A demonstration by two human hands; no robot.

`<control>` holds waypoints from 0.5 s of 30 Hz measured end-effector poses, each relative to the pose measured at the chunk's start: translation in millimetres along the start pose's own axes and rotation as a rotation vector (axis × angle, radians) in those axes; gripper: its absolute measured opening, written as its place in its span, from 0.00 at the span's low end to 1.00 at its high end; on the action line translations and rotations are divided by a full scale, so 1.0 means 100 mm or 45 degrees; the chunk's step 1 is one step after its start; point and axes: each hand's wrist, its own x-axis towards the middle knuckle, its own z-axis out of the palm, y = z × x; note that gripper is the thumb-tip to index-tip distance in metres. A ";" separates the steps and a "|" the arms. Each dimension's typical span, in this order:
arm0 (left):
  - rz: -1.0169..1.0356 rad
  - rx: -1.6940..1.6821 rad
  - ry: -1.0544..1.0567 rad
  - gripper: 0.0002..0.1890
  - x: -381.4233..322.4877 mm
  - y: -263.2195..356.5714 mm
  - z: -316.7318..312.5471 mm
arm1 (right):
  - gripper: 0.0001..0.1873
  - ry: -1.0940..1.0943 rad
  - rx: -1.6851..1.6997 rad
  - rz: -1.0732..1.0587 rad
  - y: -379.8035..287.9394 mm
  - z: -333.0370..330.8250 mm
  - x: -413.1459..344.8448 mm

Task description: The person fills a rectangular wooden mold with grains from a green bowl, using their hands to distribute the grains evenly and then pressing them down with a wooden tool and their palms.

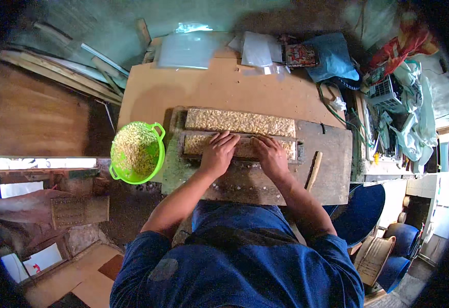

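Observation:
A shallow wooden frame (pixel 300 148) lies across a worn wooden board (pixel 324 165), with pale beans or kernels (pixel 193 144) packed inside it. Just beyond it is a long rectangular slab (pixel 239 120) of the same pale pieces. My left hand (pixel 218 152) lies palm down over the frame's middle, its fingertips on the far rail. To its right, my right hand (pixel 271 153) rests over the frame with bent fingers. Neither visibly grasps anything; what lies under the palms is hidden. A green plastic colander (pixel 162 161) of loose pale pieces stands at the left.
A wooden stick (pixel 314 171) lies right of my right hand. Clear plastic sheets (pixel 187 50), a printed packet (pixel 301 55) and a blue plastic bag (pixel 331 56) line the table's back. Plastic bags (pixel 409 127) hang at right, above blue barrels (pixel 399 238).

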 end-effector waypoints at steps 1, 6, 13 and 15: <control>-0.016 -0.038 0.044 0.17 0.01 -0.01 0.01 | 0.17 0.029 -0.022 0.008 0.06 0.04 -0.03; 0.057 -0.016 0.066 0.13 -0.01 -0.09 0.00 | 0.13 0.065 -0.036 0.008 0.11 0.05 -0.08; 0.047 -0.031 0.196 0.12 -0.03 -0.18 0.00 | 0.13 0.111 -0.130 0.003 0.08 0.01 -0.08; 0.025 -0.051 0.236 0.13 -0.03 -0.21 -0.01 | 0.13 0.147 -0.147 -0.001 0.09 0.02 -0.04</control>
